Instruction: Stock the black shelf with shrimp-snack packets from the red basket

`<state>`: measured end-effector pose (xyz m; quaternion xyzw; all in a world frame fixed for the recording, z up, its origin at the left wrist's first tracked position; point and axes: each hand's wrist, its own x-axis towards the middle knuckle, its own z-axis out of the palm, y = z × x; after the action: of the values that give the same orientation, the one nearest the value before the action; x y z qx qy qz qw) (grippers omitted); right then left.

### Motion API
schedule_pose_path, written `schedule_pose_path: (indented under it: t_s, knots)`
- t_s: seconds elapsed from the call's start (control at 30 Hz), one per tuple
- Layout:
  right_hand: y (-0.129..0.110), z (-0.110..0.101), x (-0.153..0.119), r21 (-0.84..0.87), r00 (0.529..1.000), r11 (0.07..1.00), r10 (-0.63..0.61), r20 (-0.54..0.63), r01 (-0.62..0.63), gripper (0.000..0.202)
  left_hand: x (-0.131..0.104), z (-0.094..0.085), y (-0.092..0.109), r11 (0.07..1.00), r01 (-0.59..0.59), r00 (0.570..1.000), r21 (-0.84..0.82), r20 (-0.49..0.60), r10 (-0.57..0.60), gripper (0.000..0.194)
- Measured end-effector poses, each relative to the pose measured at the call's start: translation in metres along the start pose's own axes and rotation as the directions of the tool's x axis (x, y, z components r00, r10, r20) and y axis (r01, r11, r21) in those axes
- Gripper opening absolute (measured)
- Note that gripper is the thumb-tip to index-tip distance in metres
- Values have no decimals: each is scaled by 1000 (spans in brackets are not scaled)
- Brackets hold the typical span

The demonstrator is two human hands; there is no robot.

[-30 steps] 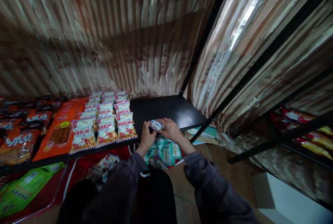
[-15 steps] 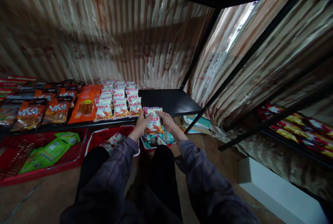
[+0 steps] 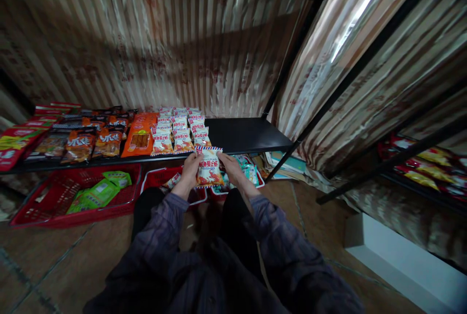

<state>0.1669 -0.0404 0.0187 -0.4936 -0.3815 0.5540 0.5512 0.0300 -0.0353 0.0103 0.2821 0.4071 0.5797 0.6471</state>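
A white and orange snack bag (image 3: 209, 169) with a striped top edge is held upright between both hands, in front of the shelf edge. My left hand (image 3: 190, 170) grips its left side, and my right hand (image 3: 231, 167) grips its upper right side. Behind it, rows of matching snack bags (image 3: 182, 139) stand on the black shelf (image 3: 248, 135). To their left lies a flat orange packet (image 3: 139, 134) with a clear window. Below the held bag, a red basket (image 3: 260, 182) contains teal packets, partly hidden by my right hand.
Orange and black snack bags (image 3: 80, 144) and red-green packets (image 3: 20, 143) fill the shelf's left part. A red basket (image 3: 47, 216) with green packets (image 3: 98, 191) sits on the floor. Black metal posts (image 3: 292, 151) rise at the right, near a white box (image 3: 401, 260).
My head view has shifted left, so the shelf appears farther right. Both hands still hold the snack bag, which is now lower relative to the shelf and more fully visible.
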Motion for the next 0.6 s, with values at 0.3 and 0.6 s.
schedule_pose_path:
  t_s: [0.3, 0.6]
  knots:
    - [16, 10, -9, 68, 1000, 997, 21, -8, -21, 27, -18, -13, 12, 997, -33, 998, 73, -59, 38, 43]
    - [28, 12, -12, 74, 997, 995, 66, 42, -69, 40, -11, -22, 15, 991, -112, 969, 73, -213, 125, 33]
